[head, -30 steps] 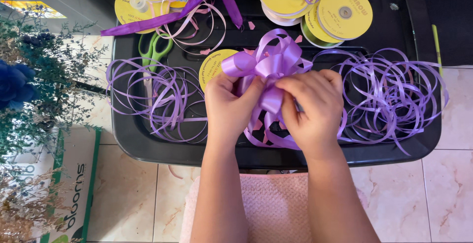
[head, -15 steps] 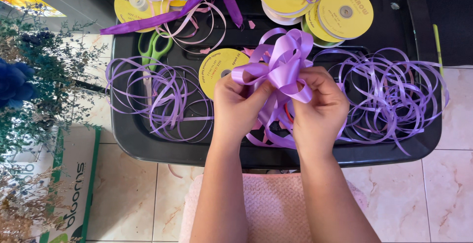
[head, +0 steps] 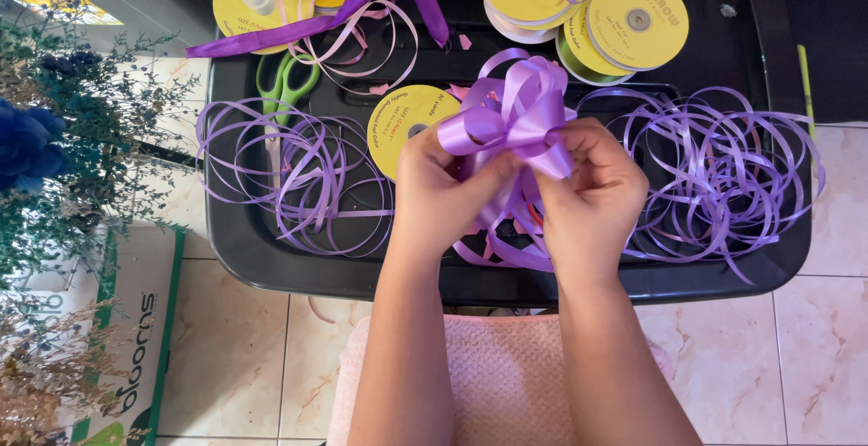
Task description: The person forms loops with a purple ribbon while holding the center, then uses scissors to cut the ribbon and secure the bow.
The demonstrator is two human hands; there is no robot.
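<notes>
Left hand (head: 443, 188) and right hand (head: 592, 193), fingers clamped on a looped lilac ribbon bow (head: 515, 116), held above a black tray (head: 271, 256) strewn with loose purple ribbon curls (head: 289, 175).

Bow (head: 520, 112): satin-like lilac ribbon, smooth with a soft sheen; pinched between the left hand (head: 443, 195) and right hand (head: 592, 200)
Loose curls (head: 714, 166): thin lilac ribbon, glossy, slick-looking
Wide ribbon (head: 362, 8): deeper purple, smooth, faint shine
Spools (head: 637, 19): flat yellow discs, matt, card or plastic cannot be told
Tray (head: 271, 252): black plastic, smooth, semi-gloss
Scissors (head: 287, 80): green plastic handles, glossy
Towel (head: 506, 383): pink cloth, nubbly, matt
Floor (head: 240, 347): pale marbled tile, polished
Box (head: 136, 338): cardboard, matt print
</notes>
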